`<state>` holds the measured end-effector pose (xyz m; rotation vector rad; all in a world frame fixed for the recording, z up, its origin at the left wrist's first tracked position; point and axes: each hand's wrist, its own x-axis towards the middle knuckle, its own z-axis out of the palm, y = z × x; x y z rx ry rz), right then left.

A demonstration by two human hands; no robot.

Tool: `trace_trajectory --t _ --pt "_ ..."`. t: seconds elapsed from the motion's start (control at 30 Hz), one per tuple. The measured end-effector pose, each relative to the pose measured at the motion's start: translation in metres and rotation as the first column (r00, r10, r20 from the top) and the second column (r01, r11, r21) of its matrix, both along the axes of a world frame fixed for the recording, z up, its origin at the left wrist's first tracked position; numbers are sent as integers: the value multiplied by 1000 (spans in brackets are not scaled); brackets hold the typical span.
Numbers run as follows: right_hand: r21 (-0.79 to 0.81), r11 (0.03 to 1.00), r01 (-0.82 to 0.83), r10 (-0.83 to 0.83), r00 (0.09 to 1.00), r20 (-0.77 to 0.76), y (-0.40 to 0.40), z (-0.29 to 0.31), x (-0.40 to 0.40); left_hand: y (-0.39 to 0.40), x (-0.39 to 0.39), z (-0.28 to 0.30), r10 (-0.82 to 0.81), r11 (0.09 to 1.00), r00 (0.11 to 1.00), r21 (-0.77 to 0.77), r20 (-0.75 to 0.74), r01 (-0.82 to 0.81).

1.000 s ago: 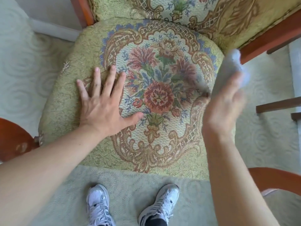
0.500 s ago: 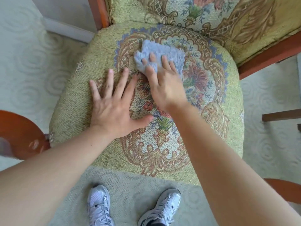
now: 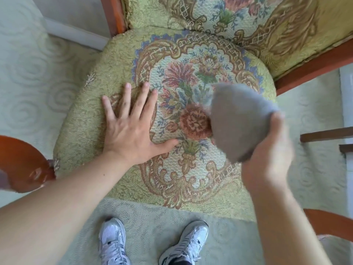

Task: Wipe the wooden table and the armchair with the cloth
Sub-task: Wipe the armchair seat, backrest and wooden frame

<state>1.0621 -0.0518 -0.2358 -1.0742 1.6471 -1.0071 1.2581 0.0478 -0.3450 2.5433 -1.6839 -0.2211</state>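
Head view, looking down on armchair [image 3: 122, 184] seat cushion with floral weave. Left hand [image 3: 131, 131] flat on left part of cushion, fingers straight and spread. Right hand [image 3: 267, 155] blurred, raised over right side, fingers apparently curled round grey cloth [image 3: 240, 121] held clear of cushion. White shoes [image 3: 112, 243] on pale carpet [image 3: 28, 83] at near edge.

hands [image 3: 131, 131]: 2 | cloth [image 3: 240, 121]: 1 | armchair [image 3: 118, 60]: 1 | shoes [image 3: 112, 241]: 2
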Motion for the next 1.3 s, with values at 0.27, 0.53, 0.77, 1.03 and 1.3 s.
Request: trace_trajectory --t 0.27,0.53,0.77,1.03,1.3 --pt "-20 819 -574 375 561 -738 -53 -49 -11 0 0 -3 -2 1000 1000 -22 24 3" --pt "39 696 -717 502 447 -740 30 -77 -37 1 0 -7 -1 1000 999 -23 45 2" --pt "153 761 -630 638 684 -354 97 -49 -40 1 -2 -3 5 1000 1000 17 13 -5" --pt "371 894 -250 43 872 487 56 26 -7 1 -9 52 92 993 950 100 -299 -65" --pt "344 896 -280 -30 736 676 27 144 18 -17 17 181 -16 996 937 -86 -349 -15"
